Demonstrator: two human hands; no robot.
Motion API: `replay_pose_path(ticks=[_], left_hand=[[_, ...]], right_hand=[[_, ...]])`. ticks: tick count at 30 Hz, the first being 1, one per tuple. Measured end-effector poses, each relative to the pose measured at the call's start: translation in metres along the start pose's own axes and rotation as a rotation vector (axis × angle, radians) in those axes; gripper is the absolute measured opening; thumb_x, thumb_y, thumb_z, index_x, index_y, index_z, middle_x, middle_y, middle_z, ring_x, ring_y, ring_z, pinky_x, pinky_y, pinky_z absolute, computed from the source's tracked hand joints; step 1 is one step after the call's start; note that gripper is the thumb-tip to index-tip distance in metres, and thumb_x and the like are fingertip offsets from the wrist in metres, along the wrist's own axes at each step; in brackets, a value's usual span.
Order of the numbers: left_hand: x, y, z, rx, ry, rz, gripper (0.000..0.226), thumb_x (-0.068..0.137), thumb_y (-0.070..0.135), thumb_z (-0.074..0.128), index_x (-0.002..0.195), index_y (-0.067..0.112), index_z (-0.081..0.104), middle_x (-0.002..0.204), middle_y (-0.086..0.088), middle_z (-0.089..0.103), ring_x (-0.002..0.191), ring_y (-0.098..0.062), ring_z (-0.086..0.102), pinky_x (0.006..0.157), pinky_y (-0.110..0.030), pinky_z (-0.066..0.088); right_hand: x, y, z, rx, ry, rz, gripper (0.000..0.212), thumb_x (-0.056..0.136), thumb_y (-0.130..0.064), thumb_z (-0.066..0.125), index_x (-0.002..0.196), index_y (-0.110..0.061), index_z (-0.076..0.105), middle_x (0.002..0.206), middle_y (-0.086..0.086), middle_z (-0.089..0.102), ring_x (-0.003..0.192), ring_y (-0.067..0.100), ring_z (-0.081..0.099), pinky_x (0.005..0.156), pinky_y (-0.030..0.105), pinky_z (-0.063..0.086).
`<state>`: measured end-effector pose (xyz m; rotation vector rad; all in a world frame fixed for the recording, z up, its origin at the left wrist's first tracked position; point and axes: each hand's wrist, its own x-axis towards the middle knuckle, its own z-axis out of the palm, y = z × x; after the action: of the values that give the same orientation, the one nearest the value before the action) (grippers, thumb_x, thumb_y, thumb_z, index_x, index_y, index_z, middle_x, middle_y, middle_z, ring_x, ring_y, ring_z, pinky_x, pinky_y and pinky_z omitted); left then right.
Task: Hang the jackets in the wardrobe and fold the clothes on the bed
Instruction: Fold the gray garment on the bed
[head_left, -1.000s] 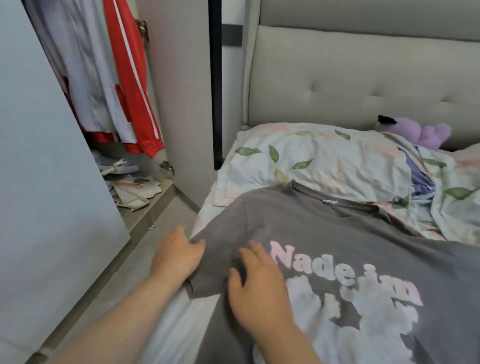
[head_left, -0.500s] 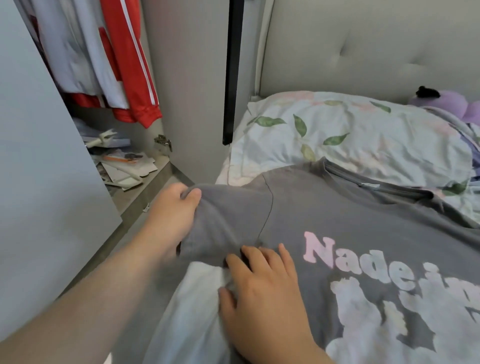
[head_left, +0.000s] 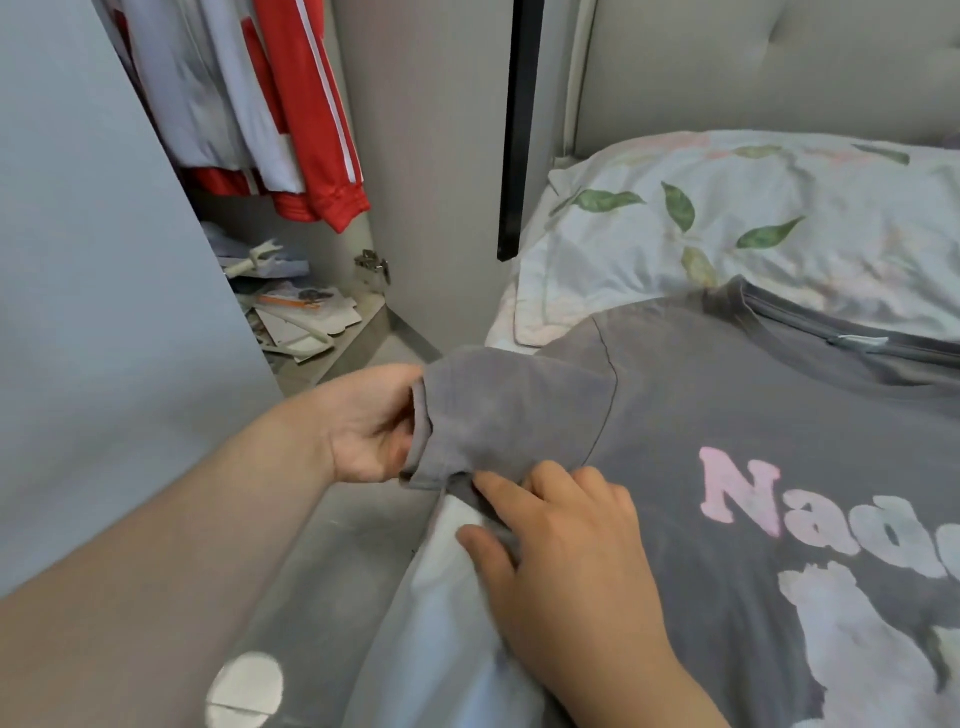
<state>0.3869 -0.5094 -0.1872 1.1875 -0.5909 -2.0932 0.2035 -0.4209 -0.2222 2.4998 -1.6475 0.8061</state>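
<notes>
A grey T-shirt (head_left: 727, 405) with pink and white print lies spread front-up on the bed, its collar toward the pillow. My left hand (head_left: 371, 421) grips the cuff of its left sleeve (head_left: 509, 410) and holds that sleeve lifted off the bed edge. My right hand (head_left: 561, 545) rests palm-down on the shirt just below the sleeve, fingers pressing the fabric at the armpit. In the open wardrobe at upper left hang a red jacket with white stripes (head_left: 311, 114) and a pale grey-white jacket (head_left: 208, 93).
A leaf-patterned pillow (head_left: 727, 228) lies at the padded headboard (head_left: 753, 67). The wardrobe door (head_left: 88, 260) stands open on the left. Papers and small items (head_left: 291, 312) clutter the wardrobe floor. A narrow strip of grey floor (head_left: 332, 545) runs between bed and wardrobe.
My left hand went from resting on the sleeve to gripping its cuff and lifting it. The right hand slid down to press the shirt under the sleeve. The view shifted closer and leftward.
</notes>
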Motion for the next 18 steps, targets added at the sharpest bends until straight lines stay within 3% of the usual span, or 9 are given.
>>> replay_pose_path(ticks=[2, 3, 6, 9, 11, 12, 16, 18], left_hand=[[-0.005, 0.006, 0.007, 0.293, 0.003, 0.026, 0.010, 0.072, 0.009, 0.076, 0.082, 0.008, 0.076, 0.083, -0.012, 0.070, 0.066, -0.018, 0.068, 0.059, -0.028, 0.059], [-0.006, 0.007, 0.013, 0.446, 0.031, 0.055, 0.015, 0.067, 0.010, 0.080, 0.081, 0.012, 0.075, 0.076, -0.009, 0.068, 0.059, -0.014, 0.065, 0.052, -0.022, 0.056], [-0.007, 0.002, 0.025, 0.696, 0.062, 0.130, 0.037, 0.064, 0.002, 0.082, 0.098, 0.009, 0.068, 0.077, -0.004, 0.068, 0.061, -0.010, 0.061, 0.049, -0.016, 0.049], [-0.008, 0.002, 0.034, 0.598, 0.021, 0.156, 0.029, 0.076, -0.015, 0.059, 0.094, 0.004, 0.072, 0.087, -0.011, 0.071, 0.070, -0.015, 0.069, 0.055, -0.022, 0.056], [-0.007, 0.002, 0.041, 0.537, 0.066, 0.150, 0.038, 0.083, -0.023, 0.044, 0.098, 0.000, 0.071, 0.088, -0.014, 0.072, 0.070, -0.018, 0.071, 0.054, -0.026, 0.058], [-0.005, 0.001, 0.047, 0.577, 0.116, 0.168, 0.035, 0.086, -0.021, 0.045, 0.100, 0.001, 0.068, 0.086, -0.012, 0.071, 0.067, -0.017, 0.070, 0.051, -0.025, 0.057], [-0.002, 0.001, 0.068, 0.789, 0.302, 0.140, 0.009, 0.089, 0.004, 0.058, 0.087, 0.012, 0.063, 0.057, 0.001, 0.058, 0.043, -0.009, 0.045, 0.034, -0.016, 0.034], [0.000, 0.007, 0.069, 0.815, 0.324, 0.094, 0.017, 0.088, 0.006, 0.056, 0.073, 0.013, 0.056, 0.055, -0.002, 0.045, 0.041, -0.008, 0.033, 0.034, -0.013, 0.023]], right_hand=[[0.000, 0.001, -0.002, 0.080, 0.013, 0.033, 0.032, 0.075, -0.050, 0.065, 0.102, -0.033, 0.072, 0.078, -0.007, 0.051, 0.071, 0.021, 0.051, 0.068, 0.035, 0.045], [0.000, 0.001, -0.003, 0.164, 0.017, 0.060, 0.037, 0.077, -0.053, 0.063, 0.107, -0.033, 0.068, 0.086, -0.009, 0.052, 0.078, 0.020, 0.053, 0.072, 0.033, 0.046], [0.000, 0.002, -0.008, 0.526, -0.045, 0.174, 0.046, 0.073, -0.063, 0.056, 0.113, -0.044, 0.046, 0.107, -0.024, 0.050, 0.101, 0.003, 0.052, 0.085, 0.025, 0.045], [0.002, 0.005, -0.005, 0.604, -0.075, 0.230, 0.037, 0.077, -0.062, 0.053, 0.109, -0.046, 0.045, 0.100, -0.022, 0.056, 0.095, 0.003, 0.053, 0.080, 0.026, 0.046], [0.003, 0.008, -0.002, 0.616, -0.036, 0.218, 0.018, 0.084, -0.043, 0.054, 0.101, -0.037, 0.053, 0.091, -0.015, 0.059, 0.084, 0.007, 0.054, 0.075, 0.032, 0.047], [0.002, 0.010, -0.001, 0.654, -0.027, 0.241, 0.013, 0.086, -0.036, 0.052, 0.098, -0.034, 0.055, 0.087, -0.013, 0.061, 0.080, 0.008, 0.054, 0.072, 0.031, 0.047], [0.002, 0.015, -0.001, 0.860, 0.012, 0.361, 0.013, 0.091, -0.035, 0.048, 0.099, -0.040, 0.056, 0.086, -0.017, 0.068, 0.081, 0.008, 0.063, 0.067, 0.022, 0.047], [0.002, 0.015, -0.002, 0.898, 0.026, 0.361, 0.014, 0.093, -0.036, 0.047, 0.100, -0.043, 0.057, 0.089, -0.018, 0.070, 0.086, 0.008, 0.065, 0.071, 0.022, 0.048]])
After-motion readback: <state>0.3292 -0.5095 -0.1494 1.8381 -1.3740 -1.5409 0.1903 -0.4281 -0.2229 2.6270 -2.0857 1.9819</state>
